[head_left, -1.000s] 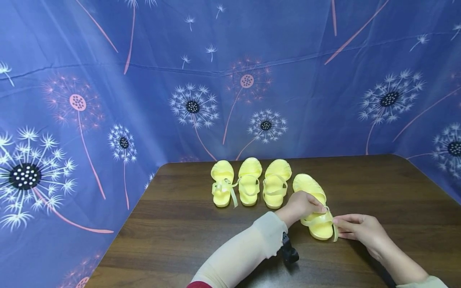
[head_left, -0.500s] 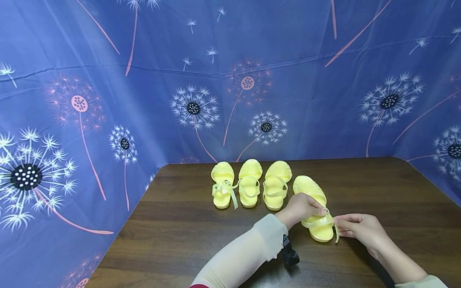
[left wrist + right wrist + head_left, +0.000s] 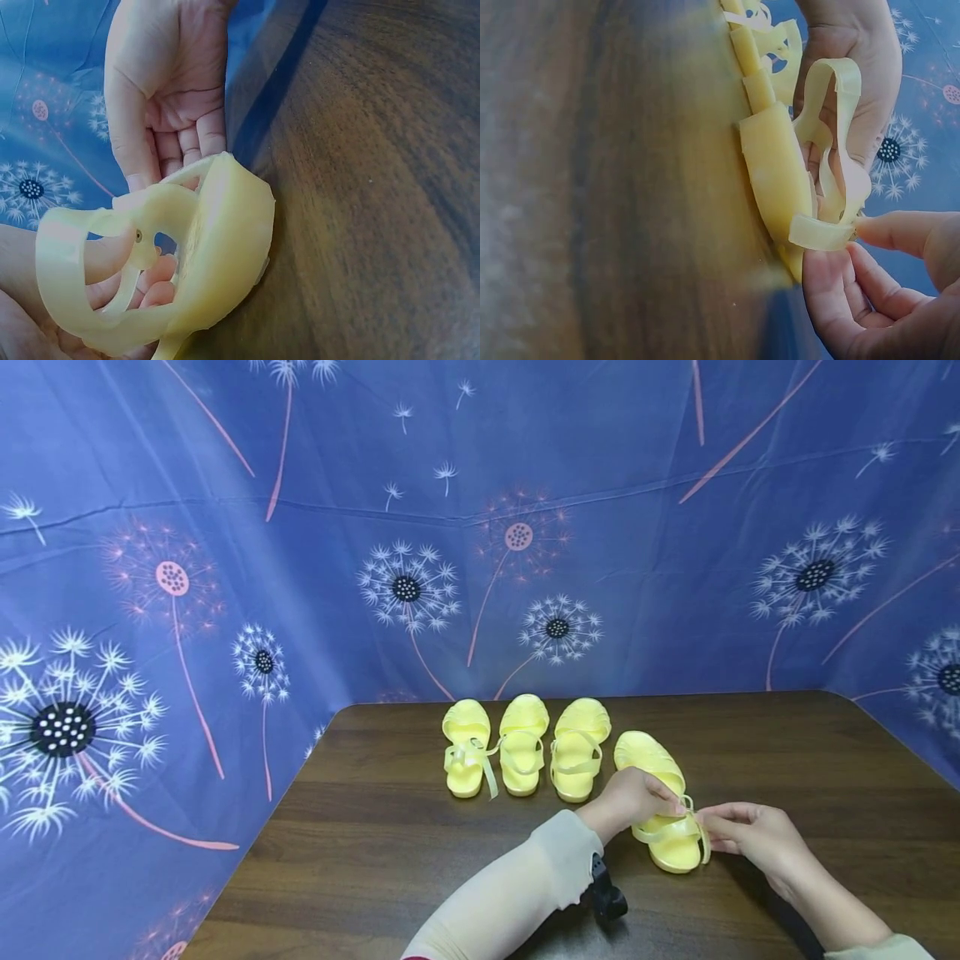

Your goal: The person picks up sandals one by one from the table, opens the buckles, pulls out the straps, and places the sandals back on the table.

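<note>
Even, soft light; sharp head view, edges bowed; blurry, close wrist views.

Three sandals (image 3: 522,747) block the far side; table (image 3: 810,760) right lies open.

Head high; wrists close, perhaps sideways.

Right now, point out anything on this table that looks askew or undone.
The leftmost sandal has a loose strap trailing out beside it. The sandal held by the left hand and right hand sits angled, nearer than the row.
</note>
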`<action>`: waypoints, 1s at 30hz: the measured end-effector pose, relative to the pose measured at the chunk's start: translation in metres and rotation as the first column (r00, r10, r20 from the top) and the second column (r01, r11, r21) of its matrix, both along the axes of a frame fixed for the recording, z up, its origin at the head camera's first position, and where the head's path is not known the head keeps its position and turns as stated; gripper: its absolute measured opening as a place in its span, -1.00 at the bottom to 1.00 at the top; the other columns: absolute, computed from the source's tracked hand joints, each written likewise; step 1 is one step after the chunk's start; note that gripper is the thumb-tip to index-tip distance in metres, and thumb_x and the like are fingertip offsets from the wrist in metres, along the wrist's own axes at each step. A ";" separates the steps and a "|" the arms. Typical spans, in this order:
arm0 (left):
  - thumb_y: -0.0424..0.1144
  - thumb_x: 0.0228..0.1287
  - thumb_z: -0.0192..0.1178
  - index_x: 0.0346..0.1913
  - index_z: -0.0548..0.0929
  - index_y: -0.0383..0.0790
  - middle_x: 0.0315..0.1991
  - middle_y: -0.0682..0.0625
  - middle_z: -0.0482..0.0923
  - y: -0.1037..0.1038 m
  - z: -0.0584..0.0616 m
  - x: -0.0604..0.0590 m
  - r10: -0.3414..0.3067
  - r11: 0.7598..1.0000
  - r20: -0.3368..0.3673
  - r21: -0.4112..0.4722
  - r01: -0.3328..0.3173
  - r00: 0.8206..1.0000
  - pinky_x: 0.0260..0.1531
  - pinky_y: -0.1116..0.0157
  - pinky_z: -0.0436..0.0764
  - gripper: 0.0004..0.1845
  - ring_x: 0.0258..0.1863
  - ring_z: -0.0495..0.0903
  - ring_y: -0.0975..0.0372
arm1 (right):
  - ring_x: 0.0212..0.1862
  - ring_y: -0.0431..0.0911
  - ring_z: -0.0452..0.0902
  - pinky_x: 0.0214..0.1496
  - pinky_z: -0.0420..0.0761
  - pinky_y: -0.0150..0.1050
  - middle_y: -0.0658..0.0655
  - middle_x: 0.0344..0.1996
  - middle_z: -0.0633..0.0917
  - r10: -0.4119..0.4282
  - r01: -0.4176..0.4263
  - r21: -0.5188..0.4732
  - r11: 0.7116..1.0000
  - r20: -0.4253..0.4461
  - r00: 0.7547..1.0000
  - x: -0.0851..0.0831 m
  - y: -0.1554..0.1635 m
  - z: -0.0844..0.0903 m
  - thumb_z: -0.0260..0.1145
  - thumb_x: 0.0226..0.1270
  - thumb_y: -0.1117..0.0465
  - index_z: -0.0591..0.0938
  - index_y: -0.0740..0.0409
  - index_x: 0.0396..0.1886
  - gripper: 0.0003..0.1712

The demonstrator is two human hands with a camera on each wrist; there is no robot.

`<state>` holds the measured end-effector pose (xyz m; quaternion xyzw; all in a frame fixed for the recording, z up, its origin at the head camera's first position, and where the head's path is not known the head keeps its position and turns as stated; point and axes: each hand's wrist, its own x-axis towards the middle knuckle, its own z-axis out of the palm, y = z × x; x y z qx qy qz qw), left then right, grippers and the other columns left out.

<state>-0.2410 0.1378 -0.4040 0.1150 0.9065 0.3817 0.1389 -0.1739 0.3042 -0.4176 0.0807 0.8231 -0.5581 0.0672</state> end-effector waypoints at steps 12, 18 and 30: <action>-0.06 0.05 0.46 -0.45 0.80 0.04 -0.44 0.32 0.66 0.001 0.004 -0.001 0.012 0.999 0.025 -0.030 -0.011 1.000 -0.44 0.49 0.47 -0.91 -0.43 0.47 0.47 | -0.31 -0.16 0.70 -0.17 0.69 -0.30 -0.03 -0.28 0.74 0.062 -0.062 -0.036 0.997 0.012 0.998 0.011 0.003 -0.006 0.34 0.32 0.14 0.62 0.47 -0.05 -0.57; -0.03 0.04 0.46 -0.44 0.80 0.06 -0.42 0.33 0.67 0.000 0.004 -0.001 -0.006 0.998 0.017 -0.057 0.007 1.000 -0.41 0.50 0.48 -0.90 -0.38 0.49 0.47 | -0.29 -0.14 0.71 -0.16 0.67 -0.32 -0.03 -0.28 0.76 0.094 -0.093 -0.008 0.996 0.015 0.996 0.013 0.006 -0.004 0.31 0.34 0.11 0.65 0.41 -0.06 -0.59; -0.07 0.05 0.45 -0.43 0.80 0.04 -0.45 0.31 0.67 -0.004 0.000 0.002 -0.072 0.997 0.027 -0.035 0.073 0.997 -0.40 0.51 0.48 -0.92 -0.38 0.50 0.49 | -0.28 -0.14 0.73 -0.17 0.63 -0.40 0.00 -0.23 0.78 0.098 -0.098 0.013 0.995 0.012 0.995 0.015 0.006 -0.003 0.32 0.34 0.13 0.66 0.41 -0.04 -0.60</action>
